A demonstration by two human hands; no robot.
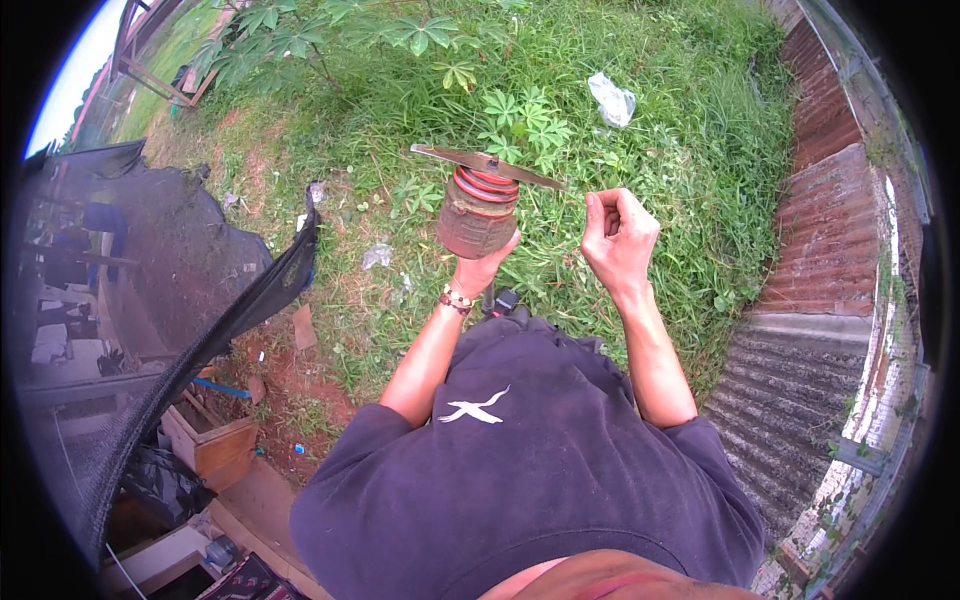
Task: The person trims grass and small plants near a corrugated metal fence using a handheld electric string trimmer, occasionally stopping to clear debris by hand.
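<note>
The cutting head of a brush cutter, dirt-caked with red rings, is raised in front of me. A flat metal blade lies across its top, fixed at the centre. My left hand supports the head from below; most of its fingers are hidden behind it. Beneath that hand, part of a dark shaft shows. My right hand is raised just right of the blade tip, with fingers curled and thumb against the forefinger. Whether something small is pinched there cannot be told.
Grass and leafy plants spread ahead, with a clear plastic bag on them. Rusty corrugated metal sheets line the right. Black shade netting hangs at the left, near a wooden box.
</note>
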